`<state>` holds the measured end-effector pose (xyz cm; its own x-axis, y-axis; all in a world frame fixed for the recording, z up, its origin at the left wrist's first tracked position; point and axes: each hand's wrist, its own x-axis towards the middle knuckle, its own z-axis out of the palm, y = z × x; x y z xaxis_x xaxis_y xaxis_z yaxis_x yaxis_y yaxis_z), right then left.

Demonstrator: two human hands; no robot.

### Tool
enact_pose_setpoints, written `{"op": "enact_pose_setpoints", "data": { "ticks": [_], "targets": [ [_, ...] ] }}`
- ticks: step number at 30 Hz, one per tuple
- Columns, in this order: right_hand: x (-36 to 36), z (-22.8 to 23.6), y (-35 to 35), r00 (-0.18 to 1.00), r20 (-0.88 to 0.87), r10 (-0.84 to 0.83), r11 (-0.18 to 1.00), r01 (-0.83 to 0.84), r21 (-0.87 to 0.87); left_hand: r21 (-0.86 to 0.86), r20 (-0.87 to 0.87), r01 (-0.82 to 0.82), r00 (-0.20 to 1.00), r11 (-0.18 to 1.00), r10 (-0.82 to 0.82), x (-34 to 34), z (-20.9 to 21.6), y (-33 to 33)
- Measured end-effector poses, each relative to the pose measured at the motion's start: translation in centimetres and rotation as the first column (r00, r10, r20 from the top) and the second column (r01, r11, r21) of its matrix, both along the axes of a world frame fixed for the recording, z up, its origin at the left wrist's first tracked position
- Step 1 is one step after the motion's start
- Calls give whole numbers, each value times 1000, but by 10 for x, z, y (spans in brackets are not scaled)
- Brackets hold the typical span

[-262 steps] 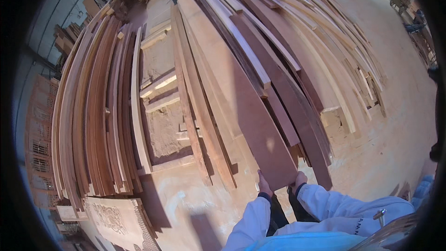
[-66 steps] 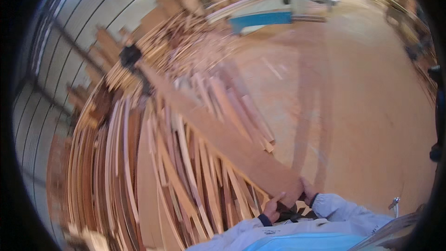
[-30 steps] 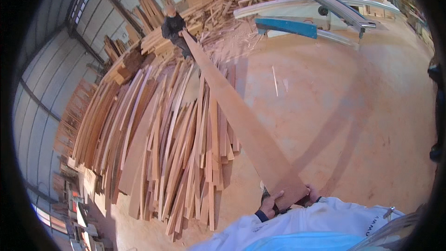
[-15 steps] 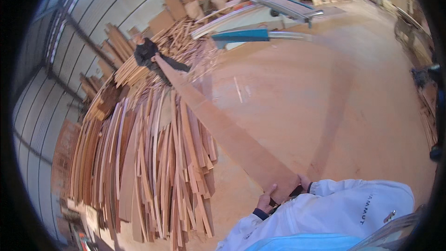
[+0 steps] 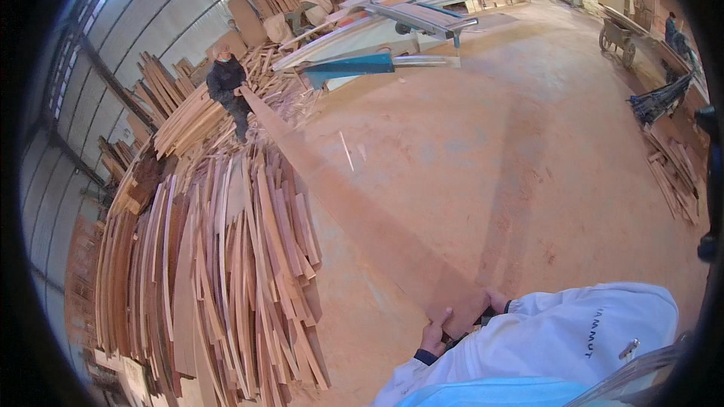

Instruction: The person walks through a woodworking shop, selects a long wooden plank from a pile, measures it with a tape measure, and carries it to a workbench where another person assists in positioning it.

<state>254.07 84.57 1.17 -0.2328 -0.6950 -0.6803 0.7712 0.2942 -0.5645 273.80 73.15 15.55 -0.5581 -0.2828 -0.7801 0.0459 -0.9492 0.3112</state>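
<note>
With left hand (image 5: 433,338) and right hand (image 5: 498,301) I pinch the long board (image 5: 369,234) at its near corners, above the floor (image 5: 603,226); I should lift evenly with the co-worker (image 5: 226,79).

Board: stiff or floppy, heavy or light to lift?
Probably stiff: the board spans from the left hand and right hand to the co-worker with no clear sag. Likely heavy or at least unwieldy, being long and held at both ends.
</note>
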Motion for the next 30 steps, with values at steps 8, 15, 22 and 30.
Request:
{"op": "enact_pose_setpoints", "data": {
  "ticks": [8,15,22,30],
  "targets": [
    [-41,117,42,994,103,31,998,-36,48,10,25,2,1000,1000,-2,-71,72,56],
    [-97,140,106,982,95,166,983,-172,62,-3,-22,-30,999,1000,30,-111,34,124],
    [-135,68,218,992,11,-128,990,127,60,-17,-57,121,991,993,-121,-164,34,215],
    [-111,151,317,972,174,-161,983,143,111,-57,-56,212,975,976,-215,-147,-16,305]
  ]
}}
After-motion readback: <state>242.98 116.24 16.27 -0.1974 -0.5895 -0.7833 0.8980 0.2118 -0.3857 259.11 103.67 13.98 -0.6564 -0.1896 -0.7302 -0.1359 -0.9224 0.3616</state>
